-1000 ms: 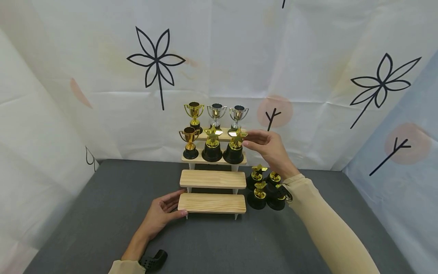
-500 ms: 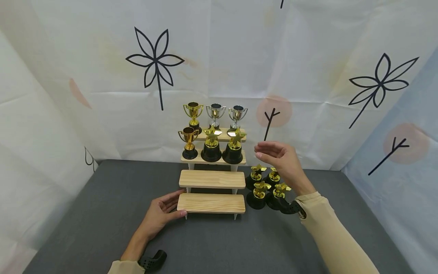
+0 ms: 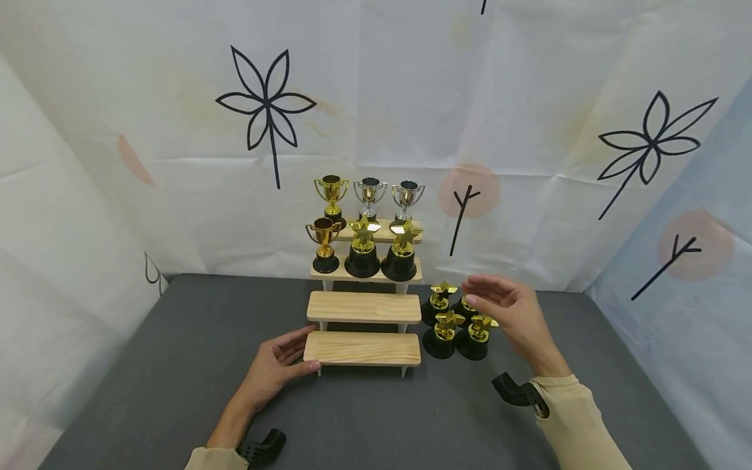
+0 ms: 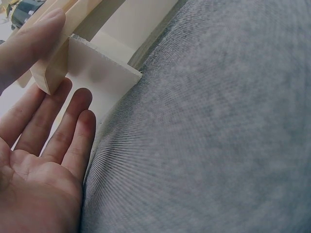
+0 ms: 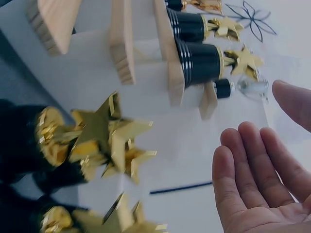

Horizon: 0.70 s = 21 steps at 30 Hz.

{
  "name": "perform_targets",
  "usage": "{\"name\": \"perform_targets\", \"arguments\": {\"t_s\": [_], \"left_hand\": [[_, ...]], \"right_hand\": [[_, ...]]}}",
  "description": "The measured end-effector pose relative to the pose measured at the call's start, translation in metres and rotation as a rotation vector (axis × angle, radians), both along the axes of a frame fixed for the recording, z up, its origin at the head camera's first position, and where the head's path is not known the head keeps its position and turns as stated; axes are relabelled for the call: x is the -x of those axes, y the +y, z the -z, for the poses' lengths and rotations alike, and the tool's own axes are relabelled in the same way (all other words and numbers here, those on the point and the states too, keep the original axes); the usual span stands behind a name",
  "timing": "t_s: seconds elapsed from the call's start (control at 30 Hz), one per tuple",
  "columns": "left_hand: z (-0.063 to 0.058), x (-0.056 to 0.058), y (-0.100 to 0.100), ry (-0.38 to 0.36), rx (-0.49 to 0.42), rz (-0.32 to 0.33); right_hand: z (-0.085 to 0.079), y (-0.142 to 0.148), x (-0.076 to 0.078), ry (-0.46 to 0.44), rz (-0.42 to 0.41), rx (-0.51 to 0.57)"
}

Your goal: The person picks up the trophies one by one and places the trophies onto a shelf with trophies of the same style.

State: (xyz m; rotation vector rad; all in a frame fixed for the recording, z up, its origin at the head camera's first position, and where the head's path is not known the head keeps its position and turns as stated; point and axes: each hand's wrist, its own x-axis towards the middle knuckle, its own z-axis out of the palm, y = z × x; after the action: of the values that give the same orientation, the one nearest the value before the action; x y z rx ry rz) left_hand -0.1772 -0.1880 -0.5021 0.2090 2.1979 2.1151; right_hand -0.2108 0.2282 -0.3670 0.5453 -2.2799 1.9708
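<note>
A tiered wooden display stand stands at the middle of the table. My left hand holds the left end of its lowest shelf, thumb on the front corner and fingers behind; in the left wrist view the thumb lies along the board's edge. Beside the stand, on the right, several gold star trophies with black bases are grouped on the table. My right hand hovers over the right side of this group, holding nothing, its fingers loosely extended. It partly hides a rear star trophy.
On the top shelf stand a gold cup trophy and two silver ones. The shelf below bears a bronze-coloured cup and two star trophies. The second-lowest shelf is bare wood. A patterned white cloth hangs behind.
My right hand has drawn away from the right star trophy on the upper shelf, moving right and down to above the grouped trophies. The left hand stays at the lowest shelf.
</note>
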Motion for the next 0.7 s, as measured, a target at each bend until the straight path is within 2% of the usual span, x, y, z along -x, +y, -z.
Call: {"name": "perform_targets", "arguments": {"t_s": [0.13, 0.33, 0.7], "left_hand": [[0.000, 0.000, 0.000, 0.002, 0.011, 0.002], [0.000, 0.000, -0.001, 0.000, 0.013, -0.005], [0.000, -0.001, 0.000, 0.012, 0.008, 0.004]], "right_hand": [[0.010, 0.013, -0.008, 0.001, 0.019, 0.064], [0.024, 0.030, -0.014, 0.009, 0.097, 0.077], [0.048, 0.048, -0.016, -0.018, 0.171, 0.146]]}}
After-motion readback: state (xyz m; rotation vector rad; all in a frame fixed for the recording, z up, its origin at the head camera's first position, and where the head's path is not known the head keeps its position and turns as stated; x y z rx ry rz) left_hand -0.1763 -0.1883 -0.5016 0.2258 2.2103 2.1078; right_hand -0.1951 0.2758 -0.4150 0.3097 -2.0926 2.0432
